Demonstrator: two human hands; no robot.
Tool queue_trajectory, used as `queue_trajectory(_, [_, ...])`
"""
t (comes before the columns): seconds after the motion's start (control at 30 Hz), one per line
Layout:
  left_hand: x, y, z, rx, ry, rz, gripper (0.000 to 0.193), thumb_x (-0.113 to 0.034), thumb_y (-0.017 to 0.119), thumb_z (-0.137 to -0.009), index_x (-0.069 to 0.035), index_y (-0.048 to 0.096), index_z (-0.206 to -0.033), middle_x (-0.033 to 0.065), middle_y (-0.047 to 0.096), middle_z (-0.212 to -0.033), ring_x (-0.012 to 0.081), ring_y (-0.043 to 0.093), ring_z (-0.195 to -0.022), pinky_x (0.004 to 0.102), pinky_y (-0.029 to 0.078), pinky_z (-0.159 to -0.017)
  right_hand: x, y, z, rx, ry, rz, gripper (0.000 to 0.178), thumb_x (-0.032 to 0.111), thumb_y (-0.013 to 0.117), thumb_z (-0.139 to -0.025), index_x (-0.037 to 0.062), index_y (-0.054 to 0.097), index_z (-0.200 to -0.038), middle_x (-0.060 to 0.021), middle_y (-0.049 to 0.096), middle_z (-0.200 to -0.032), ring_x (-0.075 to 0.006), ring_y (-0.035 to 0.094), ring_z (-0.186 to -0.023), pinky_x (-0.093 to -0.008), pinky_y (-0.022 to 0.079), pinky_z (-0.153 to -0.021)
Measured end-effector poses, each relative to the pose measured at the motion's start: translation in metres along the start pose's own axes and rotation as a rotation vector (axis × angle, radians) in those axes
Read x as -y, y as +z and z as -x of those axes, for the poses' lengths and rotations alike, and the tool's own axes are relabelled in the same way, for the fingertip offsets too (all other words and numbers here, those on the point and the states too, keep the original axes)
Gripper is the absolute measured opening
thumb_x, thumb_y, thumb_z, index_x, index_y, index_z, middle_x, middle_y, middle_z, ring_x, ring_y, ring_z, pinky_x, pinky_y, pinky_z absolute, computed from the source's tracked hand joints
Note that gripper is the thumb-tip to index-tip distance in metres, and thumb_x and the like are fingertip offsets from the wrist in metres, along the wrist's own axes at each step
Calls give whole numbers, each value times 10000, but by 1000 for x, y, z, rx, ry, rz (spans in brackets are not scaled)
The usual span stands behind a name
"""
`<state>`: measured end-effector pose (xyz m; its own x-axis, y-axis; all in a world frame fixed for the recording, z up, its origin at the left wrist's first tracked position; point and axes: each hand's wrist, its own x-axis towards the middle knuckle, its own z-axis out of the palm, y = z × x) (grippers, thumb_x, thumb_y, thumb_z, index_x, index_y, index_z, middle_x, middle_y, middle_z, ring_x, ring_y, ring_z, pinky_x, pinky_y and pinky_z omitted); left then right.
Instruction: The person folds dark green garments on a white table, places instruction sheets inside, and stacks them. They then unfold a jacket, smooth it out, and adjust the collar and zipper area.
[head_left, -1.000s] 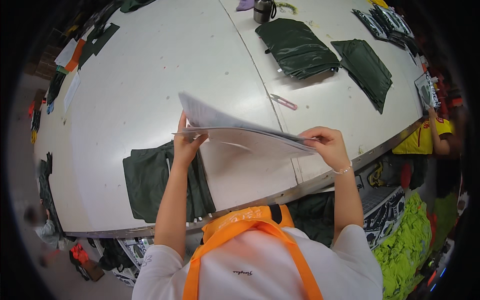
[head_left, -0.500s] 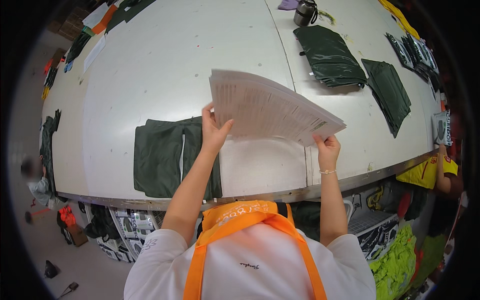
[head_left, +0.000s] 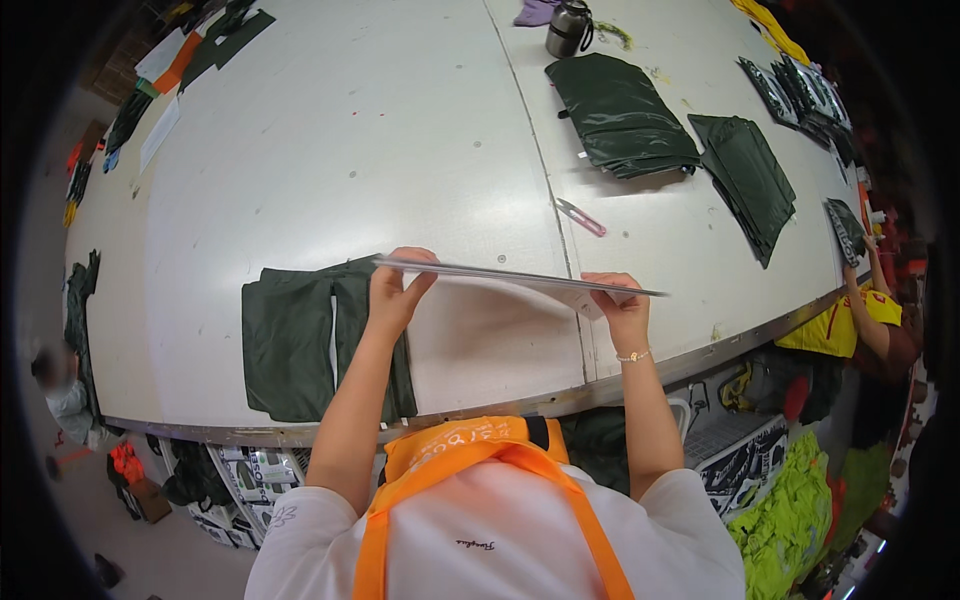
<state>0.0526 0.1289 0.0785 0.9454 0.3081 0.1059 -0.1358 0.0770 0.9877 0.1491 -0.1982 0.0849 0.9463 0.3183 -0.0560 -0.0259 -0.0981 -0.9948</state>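
A stack of printed paper sheets (head_left: 500, 276) stands on edge above the near part of the table, seen almost edge-on. My left hand (head_left: 402, 285) is closed on its left end, thumb on the near side. At the other end, my right hand (head_left: 622, 302) grips the sheets. Folded dark green garments (head_left: 290, 345) lie just left of the stack, partly behind my left hand and forearm. Beyond my right hand, a pair of pink-handled thread snips (head_left: 582, 217) rests on the tabletop.
Dark green folded pieces form a pile (head_left: 630, 115) and a second pile (head_left: 748, 175) at the right. A steel flask (head_left: 569, 28) stands at the back, with bagged packages (head_left: 800, 95) farther right. Another person's arm (head_left: 868, 318) holds a package at the right edge.
The paper stack has tipped from showing its printed face to nearly edge-on and sits lower. The thread snips behind it have come into sight. Both hands keep their hold.
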Motion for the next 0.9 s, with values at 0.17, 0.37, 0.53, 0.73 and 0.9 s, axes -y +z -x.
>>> queue_trajectory(0.17, [66, -11, 22, -73, -226, -304, 388, -63, 729, -767, 8, 553, -1105, 77, 620, -1069, 168, 555, -1032, 297, 453, -860, -34, -2, -4, 110, 64, 93, 140, -9, 665, -771, 1, 661, -911, -57, 679, -885, -136, 612, -876, -258, 475, -766])
queue_trajectory(0.37, [-1, 18, -21, -136, -327, -228, 492, -56, 677, -802, -4, 446, -1234, 86, 626, -1031, 174, 607, -915, 292, 464, -826, -23, -14, -43, 22, 78, 149, 165, 71, 698, -771, -22, 678, -906, -49, 678, -890, -115, 595, -790, -261, 475, -743])
queue_trajectory(0.53, [-30, 24, -77, -333, 9, -207, 545, -197, 602, -869, 8, 370, -1318, 164, 470, -1280, 262, 426, -1210, 373, 319, -1011, -1, -45, -160, -274, -28, -165, 291, 103, 699, -791, -35, 632, -1038, -81, 653, -985, -142, 598, -853, -276, 485, -734])
queue_trajectory(0.73, [44, -20, -13, -238, -84, -1221, 643, -234, 656, -796, 11, 372, -1319, 226, 363, -1364, 398, 302, -1276, 501, 220, -1056, -24, -68, -294, -667, 297, -518, 365, 3, 704, -754, -21, 569, -1092, -96, 613, -1016, -201, 612, -867, -334, 506, -684])
queue_trajectory(0.9, [27, -40, 60, -218, -32, -1354, 648, -247, 664, -782, -6, 384, -1314, 229, 320, -1395, 419, 249, -1298, 548, 185, -1047, -47, -81, -308, -696, 293, -422, 425, -70, 667, -756, 16, 535, -1150, -83, 601, -1083, -222, 612, -879, -379, 530, -710])
